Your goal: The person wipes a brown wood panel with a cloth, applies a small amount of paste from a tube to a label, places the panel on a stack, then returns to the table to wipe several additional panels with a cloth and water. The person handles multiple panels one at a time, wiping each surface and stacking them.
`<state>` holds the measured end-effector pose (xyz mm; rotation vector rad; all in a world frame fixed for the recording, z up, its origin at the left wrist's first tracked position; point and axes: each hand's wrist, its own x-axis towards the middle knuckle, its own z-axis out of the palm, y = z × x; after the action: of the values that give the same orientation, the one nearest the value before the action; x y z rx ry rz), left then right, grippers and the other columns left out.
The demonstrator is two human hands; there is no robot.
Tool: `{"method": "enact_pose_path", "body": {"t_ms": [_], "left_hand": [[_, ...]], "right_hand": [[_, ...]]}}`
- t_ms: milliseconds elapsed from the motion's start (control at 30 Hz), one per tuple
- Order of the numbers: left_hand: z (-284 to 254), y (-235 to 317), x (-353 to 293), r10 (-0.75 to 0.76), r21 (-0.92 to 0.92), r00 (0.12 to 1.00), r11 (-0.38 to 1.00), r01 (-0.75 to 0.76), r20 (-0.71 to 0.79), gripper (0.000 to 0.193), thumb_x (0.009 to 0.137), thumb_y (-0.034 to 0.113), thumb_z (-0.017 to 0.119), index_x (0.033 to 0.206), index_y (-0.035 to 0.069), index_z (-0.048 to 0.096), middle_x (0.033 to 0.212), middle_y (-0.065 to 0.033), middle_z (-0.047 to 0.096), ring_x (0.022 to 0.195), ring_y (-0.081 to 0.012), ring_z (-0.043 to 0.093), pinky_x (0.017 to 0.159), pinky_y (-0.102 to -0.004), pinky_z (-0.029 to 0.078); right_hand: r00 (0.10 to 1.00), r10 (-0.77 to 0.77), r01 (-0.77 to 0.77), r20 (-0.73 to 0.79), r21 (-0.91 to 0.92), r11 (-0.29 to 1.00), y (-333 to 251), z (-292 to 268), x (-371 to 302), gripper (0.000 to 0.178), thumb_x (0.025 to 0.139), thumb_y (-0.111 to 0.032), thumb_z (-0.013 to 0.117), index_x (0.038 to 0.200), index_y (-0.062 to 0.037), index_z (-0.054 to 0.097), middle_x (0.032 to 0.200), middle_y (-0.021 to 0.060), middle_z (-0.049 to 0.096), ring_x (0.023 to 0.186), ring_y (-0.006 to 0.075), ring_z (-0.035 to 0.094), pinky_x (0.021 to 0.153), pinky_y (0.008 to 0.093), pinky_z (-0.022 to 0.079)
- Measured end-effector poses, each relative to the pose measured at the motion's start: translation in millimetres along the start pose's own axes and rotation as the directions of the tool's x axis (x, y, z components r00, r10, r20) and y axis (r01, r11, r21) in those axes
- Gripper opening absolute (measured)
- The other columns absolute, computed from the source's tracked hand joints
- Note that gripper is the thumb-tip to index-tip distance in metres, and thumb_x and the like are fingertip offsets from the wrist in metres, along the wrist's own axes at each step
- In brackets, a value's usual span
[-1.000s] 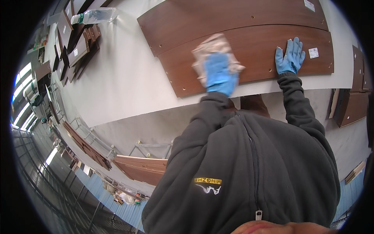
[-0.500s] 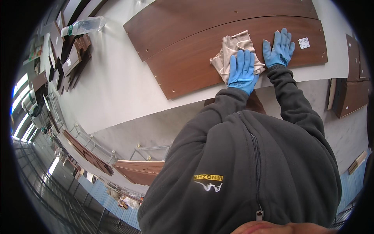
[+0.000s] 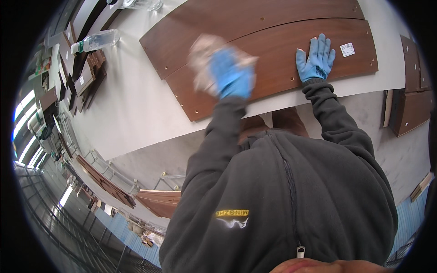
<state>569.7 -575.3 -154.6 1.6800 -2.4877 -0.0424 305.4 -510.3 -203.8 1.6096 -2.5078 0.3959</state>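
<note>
My left hand [image 3: 231, 75], in a blue glove and blurred by motion, presses a crumpled beige cloth [image 3: 207, 50] against the front brown wood panel [image 3: 273, 52]. The cloth moves along under the palm and shows around the fingers. Farther right, my gloved right hand [image 3: 315, 59] lies flat on the same panel with its fingers stretched out. A small white label [image 3: 347, 49] sits just right of its fingertips. Behind the front panel, a second brown panel [image 3: 218, 22] lies edge to edge with it, a thin seam between them. Small holes dot both panels near their ends.
The panels lie on a white tabletop [image 3: 123, 104]. A clear plastic bottle [image 3: 100, 40] rests on its side at the left, near stacked brown boards [image 3: 88, 77]. More bottles [image 3: 139, 4] stand at the far edge. Brown panels [image 3: 412, 104] are at the right.
My left hand has swept left across the panel, carrying the cloth with it. The right hand stays flat beside the label. The view has shifted slightly.
</note>
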Motion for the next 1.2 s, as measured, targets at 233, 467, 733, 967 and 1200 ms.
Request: {"method": "enact_pose_path", "body": {"t_ms": [233,467,733,967,1200], "left_hand": [[50.3,95.5,82.1,0.356,-0.478,0.929,0.836,-0.27,0.097,0.075,0.105,0.051,0.043,0.164,0.005,0.038,0.173,-0.018,0.03,0.162,-0.0384,0.021,0.134,-0.0527,0.01],[6.1,-130.9,25.9,-0.608,-0.325,0.794,0.75,0.576,0.005,0.055,0.106,0.031,0.058,0.151,0.001,0.051,0.168,-0.0195,0.037,0.16,-0.0344,0.025,0.133,-0.0433,0.017],[16.7,-4.8,78.1,-0.133,-0.274,0.988,0.956,0.108,-0.076,0.048,0.099,0.032,0.062,0.138,0.005,0.06,0.143,-0.0192,0.057,0.137,-0.0356,0.05,0.122,-0.05,0.034],[79.6,192.5,131.9,0.581,-0.254,0.809,0.773,-0.581,-0.083,0.075,0.099,0.046,0.05,0.165,0.014,0.04,0.175,-0.0103,0.029,0.163,-0.0299,0.02,0.133,-0.0536,0.01],[24.4,-33.7,103.8,-0.064,-0.229,0.99,0.973,0.035,-0.123,0.029,0.09,0.032,0.07,0.109,0.01,0.069,0.117,-0.0146,0.063,0.12,-0.0373,0.055,0.107,-0.0522,0.04]], "right_hand": [[0.997,-0.003,0.005,-0.078,0.026,1.0,1.8,4.4,-1.0,0.056,0.101,-0.036,0.058,0.148,-0.0047,0.055,0.167,0.0208,0.042,0.157,0.0399,0.035,0.127,0.0575,0.022],[0.997,0.016,-0.014,-0.071,0.033,0.999,0.4,-0.3,0.9,0.059,0.098,-0.034,0.063,0.148,-0.0052,0.054,0.165,0.0188,0.045,0.154,0.0418,0.039,0.127,0.0587,0.024],[0.992,0.042,-0.034,-0.121,0.064,0.997,34.0,-11.2,18.0,0.057,0.098,-0.028,0.064,0.149,-0.0053,0.054,0.166,0.0166,0.044,0.154,0.0384,0.04,0.126,0.0523,0.031],[0.959,0.076,-0.046,-0.273,0.117,0.992,41.8,-3.4,21.4,0.045,0.097,-0.016,0.059,0.139,0.0015,0.06,0.157,0.0249,0.052,0.144,0.0442,0.05,0.122,0.0556,0.035],[0.99,0.063,-0.055,-0.128,0.064,0.996,42.0,-9.2,18.4,0.052,0.094,-0.01,0.062,0.145,-0.0024,0.055,0.162,0.0227,0.047,0.151,0.0428,0.042,0.125,0.0564,0.029]]}}
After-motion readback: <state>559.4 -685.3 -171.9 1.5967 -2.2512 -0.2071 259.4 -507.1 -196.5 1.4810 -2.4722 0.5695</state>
